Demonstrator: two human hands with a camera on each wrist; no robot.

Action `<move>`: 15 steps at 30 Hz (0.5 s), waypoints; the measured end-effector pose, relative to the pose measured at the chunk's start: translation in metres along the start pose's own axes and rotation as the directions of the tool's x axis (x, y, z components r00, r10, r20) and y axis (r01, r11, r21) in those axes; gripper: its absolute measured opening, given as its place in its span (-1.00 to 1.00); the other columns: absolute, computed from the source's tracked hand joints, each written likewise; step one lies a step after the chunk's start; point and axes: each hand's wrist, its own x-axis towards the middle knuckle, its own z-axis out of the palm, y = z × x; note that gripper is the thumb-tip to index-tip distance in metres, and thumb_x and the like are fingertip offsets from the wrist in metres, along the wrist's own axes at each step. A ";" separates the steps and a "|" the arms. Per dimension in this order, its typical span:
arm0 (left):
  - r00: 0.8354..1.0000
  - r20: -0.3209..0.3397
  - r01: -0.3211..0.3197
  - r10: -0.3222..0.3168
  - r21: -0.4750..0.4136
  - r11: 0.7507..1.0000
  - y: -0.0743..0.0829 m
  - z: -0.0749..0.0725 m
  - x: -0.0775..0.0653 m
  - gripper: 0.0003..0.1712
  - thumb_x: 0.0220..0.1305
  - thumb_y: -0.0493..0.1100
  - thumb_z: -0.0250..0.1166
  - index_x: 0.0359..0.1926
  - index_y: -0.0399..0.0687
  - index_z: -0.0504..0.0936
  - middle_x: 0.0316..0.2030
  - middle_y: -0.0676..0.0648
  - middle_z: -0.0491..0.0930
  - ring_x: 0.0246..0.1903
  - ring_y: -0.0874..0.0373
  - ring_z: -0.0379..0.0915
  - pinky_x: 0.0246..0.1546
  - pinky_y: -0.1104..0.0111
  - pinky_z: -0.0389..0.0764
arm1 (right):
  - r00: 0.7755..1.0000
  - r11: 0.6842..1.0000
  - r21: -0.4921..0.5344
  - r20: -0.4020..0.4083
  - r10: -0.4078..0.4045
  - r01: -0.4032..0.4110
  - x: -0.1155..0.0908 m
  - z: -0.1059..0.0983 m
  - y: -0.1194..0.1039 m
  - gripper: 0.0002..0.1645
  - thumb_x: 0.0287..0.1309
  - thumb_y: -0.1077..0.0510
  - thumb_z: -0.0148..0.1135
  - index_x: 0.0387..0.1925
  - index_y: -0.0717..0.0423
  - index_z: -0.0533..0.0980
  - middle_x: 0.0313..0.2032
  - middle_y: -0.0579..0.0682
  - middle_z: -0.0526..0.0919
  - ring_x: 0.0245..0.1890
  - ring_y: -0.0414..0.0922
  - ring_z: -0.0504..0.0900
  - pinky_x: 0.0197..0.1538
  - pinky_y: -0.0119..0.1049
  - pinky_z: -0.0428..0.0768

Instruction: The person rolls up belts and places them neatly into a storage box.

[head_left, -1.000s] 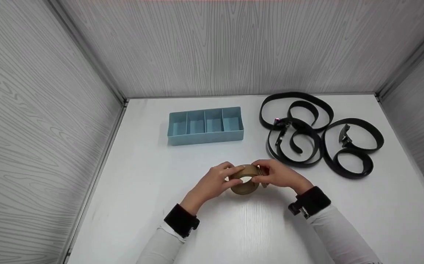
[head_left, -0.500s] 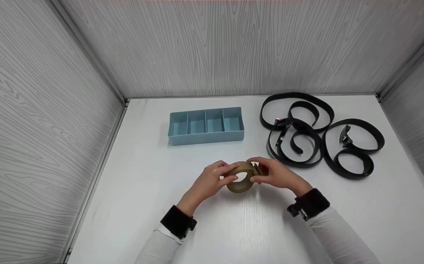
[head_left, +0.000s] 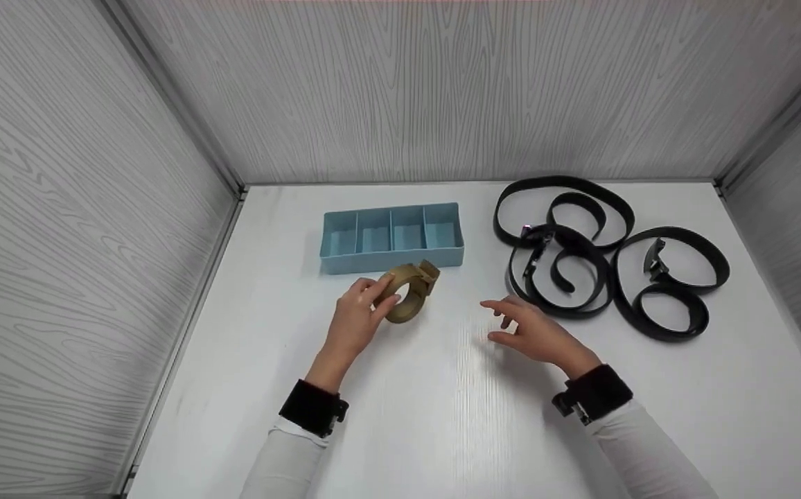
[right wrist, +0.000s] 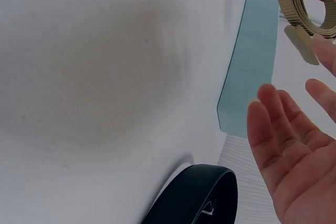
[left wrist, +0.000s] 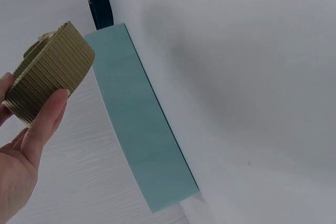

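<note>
A khaki webbing belt [head_left: 412, 310], rolled into a ring with its buckle [head_left: 429, 272] on the outer side, is up in my left hand [head_left: 355, 315]. Thumb and fingers pinch the left side of the roll, just in front of the blue box. The left wrist view shows the ribbed weave of the belt [left wrist: 58, 69] with the thumb pressed along it. My right hand [head_left: 538, 337] stays apart, to the right of the roll, with its fingers spread and nothing in them. In the right wrist view its palm [right wrist: 304, 182] faces the camera.
The blue box [head_left: 392, 262] with several compartments stands behind the belt. To the right lie three coiled black belts: one at the back [head_left: 560, 181], one in the middle [head_left: 560, 310] and one at the right [head_left: 709, 251]. Walls enclose the white table [head_left: 255, 388].
My right hand has let go of the belt roll and drawn slightly right. The left hand has carried the roll leftward and away from me, towards the blue box.
</note>
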 end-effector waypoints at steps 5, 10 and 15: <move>0.996 -0.078 0.046 -0.041 0.066 0.997 -0.015 -0.013 0.013 -0.51 0.28 -0.06 0.34 0.17 -0.18 0.60 -0.25 -0.20 0.55 -0.36 0.03 0.55 -0.38 0.23 0.60 | 0.996 0.985 -0.154 0.022 0.085 -0.081 0.000 0.002 0.005 -0.29 0.21 0.07 0.35 0.36 0.07 0.37 0.13 0.13 0.43 -0.03 0.06 0.54 -0.08 -0.10 0.54; 0.988 -0.139 0.085 -0.070 0.103 0.991 -0.028 -0.022 0.027 -0.51 0.32 -0.06 0.31 0.19 -0.20 0.58 -0.21 -0.27 0.56 -0.34 -0.06 0.58 -0.37 0.19 0.61 | 0.993 0.941 -0.322 0.027 0.118 -0.103 0.024 -0.003 0.003 -0.21 0.20 0.04 0.37 0.41 0.05 0.30 0.32 0.19 0.30 0.16 0.17 0.45 0.08 0.01 0.49; 0.978 -0.178 0.129 -0.106 0.122 0.984 -0.035 -0.029 0.036 -0.53 0.33 -0.09 0.31 0.19 -0.21 0.58 -0.24 -0.30 0.54 -0.44 -0.05 0.54 -0.45 0.18 0.59 | 0.994 0.908 -0.411 0.044 0.105 -0.078 0.065 -0.010 -0.002 -0.11 0.21 0.04 0.35 0.47 0.11 0.17 0.47 0.13 0.10 0.30 0.28 0.29 0.11 0.10 0.47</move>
